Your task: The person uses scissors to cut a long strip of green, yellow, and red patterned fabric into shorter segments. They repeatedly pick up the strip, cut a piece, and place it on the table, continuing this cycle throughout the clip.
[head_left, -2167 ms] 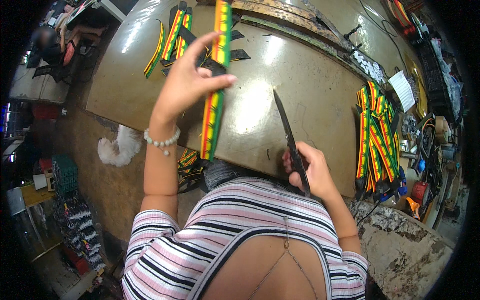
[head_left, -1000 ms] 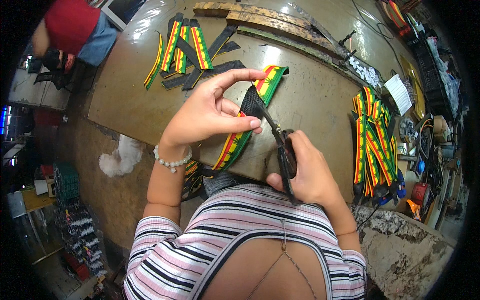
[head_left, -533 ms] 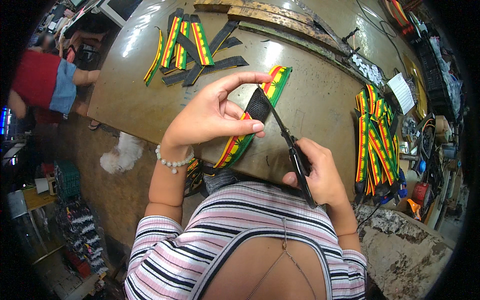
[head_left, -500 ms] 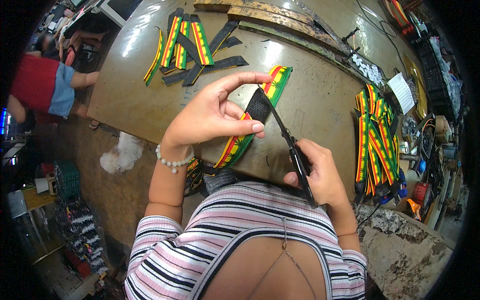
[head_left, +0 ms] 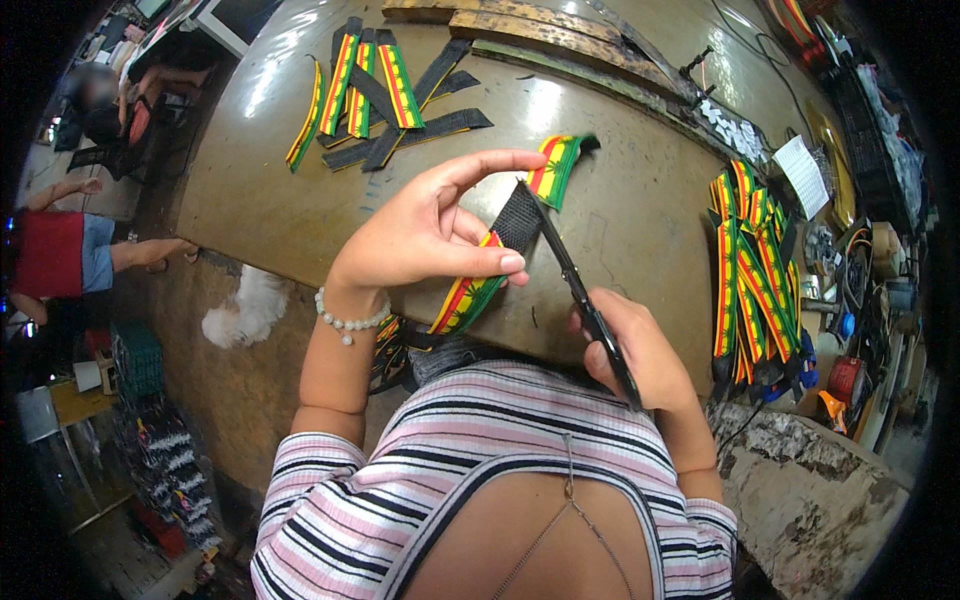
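Observation:
My left hand [head_left: 425, 230] pinches a long strap [head_left: 470, 292] striped red, yellow and green, with a black mesh patch [head_left: 517, 216] on it. The strap's far end [head_left: 556, 163] curls up above the brown table [head_left: 280, 190]. My right hand [head_left: 640, 345] grips black scissors [head_left: 575, 285]. Their blades point up and left and meet the edge of the black patch beside my left thumb. The strap's lower end hangs toward my lap.
A heap of striped and black straps [head_left: 375, 90] lies at the table's far left, another pile of striped straps [head_left: 750, 265] at the right edge. Wooden boards [head_left: 540, 25] run along the back. A small white dog [head_left: 245, 310] and seated people [head_left: 70, 255] are at left.
The strap was first held up straight in my left hand with the scissors apart; now the hand is lower, the strap is bent over, and the scissors have come to the black patch.

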Motion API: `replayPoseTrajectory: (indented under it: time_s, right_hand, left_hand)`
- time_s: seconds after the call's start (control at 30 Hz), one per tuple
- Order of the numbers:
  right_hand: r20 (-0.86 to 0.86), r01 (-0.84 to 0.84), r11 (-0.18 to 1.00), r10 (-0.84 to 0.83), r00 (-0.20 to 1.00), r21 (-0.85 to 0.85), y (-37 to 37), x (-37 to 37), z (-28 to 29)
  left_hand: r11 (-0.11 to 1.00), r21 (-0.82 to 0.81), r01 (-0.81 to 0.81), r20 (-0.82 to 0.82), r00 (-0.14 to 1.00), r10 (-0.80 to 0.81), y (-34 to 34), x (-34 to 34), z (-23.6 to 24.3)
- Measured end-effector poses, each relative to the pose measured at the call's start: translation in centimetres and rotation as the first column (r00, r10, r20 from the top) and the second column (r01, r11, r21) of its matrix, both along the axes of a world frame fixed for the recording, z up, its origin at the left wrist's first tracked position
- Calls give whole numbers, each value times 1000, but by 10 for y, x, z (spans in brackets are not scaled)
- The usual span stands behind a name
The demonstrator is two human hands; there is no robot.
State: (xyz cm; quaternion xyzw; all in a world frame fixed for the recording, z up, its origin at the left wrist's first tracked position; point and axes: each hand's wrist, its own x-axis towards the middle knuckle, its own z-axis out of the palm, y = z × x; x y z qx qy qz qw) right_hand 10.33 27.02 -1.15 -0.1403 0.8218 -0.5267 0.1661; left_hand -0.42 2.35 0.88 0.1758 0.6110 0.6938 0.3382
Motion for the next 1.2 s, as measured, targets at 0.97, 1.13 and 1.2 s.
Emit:
replayPoseTrajectory:
  time_s: [0.97,1.13,1.2]
  right_hand:
    - [98,-42,996,49,994,-74,3,5,-12]
    - [258,-23,968,89,962,-251,3,5,-14]
    - [272,-33,965,105,956,-259,4,5,-14]
  left_hand:
    - [1000,24,-3,76,997,1,5,4,-9]
    - [997,71,22,76,997,-28,6,5,-9]
    - [995,99,27,72,997,-34,7,5,-10]
